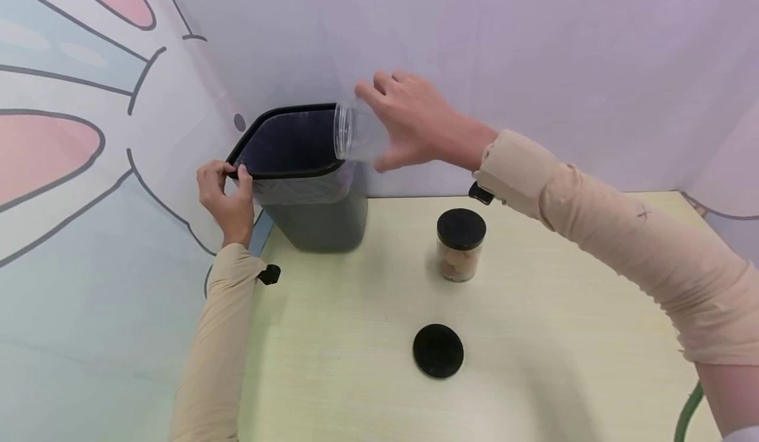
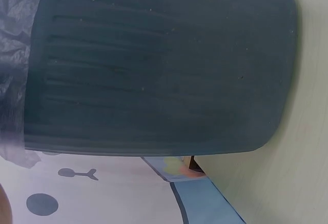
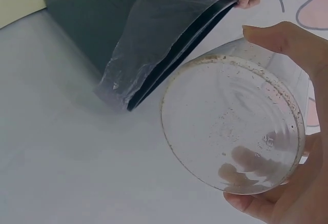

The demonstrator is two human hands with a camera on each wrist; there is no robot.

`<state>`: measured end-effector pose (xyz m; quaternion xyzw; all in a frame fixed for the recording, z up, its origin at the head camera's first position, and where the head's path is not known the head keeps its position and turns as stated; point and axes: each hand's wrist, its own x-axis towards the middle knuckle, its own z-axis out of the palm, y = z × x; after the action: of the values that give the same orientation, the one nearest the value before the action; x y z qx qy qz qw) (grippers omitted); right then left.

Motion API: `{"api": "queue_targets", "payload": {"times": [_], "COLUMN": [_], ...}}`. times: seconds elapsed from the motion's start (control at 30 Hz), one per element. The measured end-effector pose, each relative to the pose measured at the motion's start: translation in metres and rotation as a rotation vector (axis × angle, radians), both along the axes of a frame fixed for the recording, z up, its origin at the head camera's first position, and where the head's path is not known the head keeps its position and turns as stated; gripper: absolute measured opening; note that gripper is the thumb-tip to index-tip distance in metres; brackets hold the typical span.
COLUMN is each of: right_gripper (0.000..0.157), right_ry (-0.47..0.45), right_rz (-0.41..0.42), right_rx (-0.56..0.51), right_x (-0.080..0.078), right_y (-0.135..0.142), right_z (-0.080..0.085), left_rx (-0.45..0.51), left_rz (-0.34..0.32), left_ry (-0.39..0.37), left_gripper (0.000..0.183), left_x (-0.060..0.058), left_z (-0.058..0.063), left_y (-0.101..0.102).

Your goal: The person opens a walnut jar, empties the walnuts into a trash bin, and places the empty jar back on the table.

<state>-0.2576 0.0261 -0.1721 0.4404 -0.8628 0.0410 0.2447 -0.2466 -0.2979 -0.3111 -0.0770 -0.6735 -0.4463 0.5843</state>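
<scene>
My right hand (image 1: 412, 119) grips a clear jar (image 3: 230, 126), tipped on its side, with its threaded mouth at the right edge of the bin's opening. Brown crumbs cling around the jar's bottom in the right wrist view. At the bin's left corner, my left hand (image 1: 228, 198) pinches the black rim. The dark grey trash bin (image 1: 320, 224) stands on the table, tilted a little, with a thin plastic liner (image 3: 154, 34) folded over its rim. A round black lid (image 1: 438, 351) lies flat on the table.
A second jar (image 1: 458, 261), with a black lid on and light brown pieces inside, stands upright right of the bin. The pale wooden table (image 1: 332, 363) meets a white curtain (image 1: 563, 66) behind and a cartoon-printed sheet (image 1: 89, 336) at left. A green cord shows at lower right.
</scene>
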Motion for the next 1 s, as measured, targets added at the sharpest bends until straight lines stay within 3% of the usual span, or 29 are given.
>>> {"api": "queue_targets", "payload": {"times": [1.0], "right_gripper": [0.086], "right_ry": [-0.077], "right_rz": [0.004], "right_rx": [-0.086], "right_x": [0.016], "right_y": [0.027], "right_z": [-0.029], "left_rx": [-0.004], "left_rz": [0.021], "left_ry": [0.008], "left_gripper": [0.022], "left_x": [-0.001], "left_z": [0.001], "left_y": [-0.001]}}
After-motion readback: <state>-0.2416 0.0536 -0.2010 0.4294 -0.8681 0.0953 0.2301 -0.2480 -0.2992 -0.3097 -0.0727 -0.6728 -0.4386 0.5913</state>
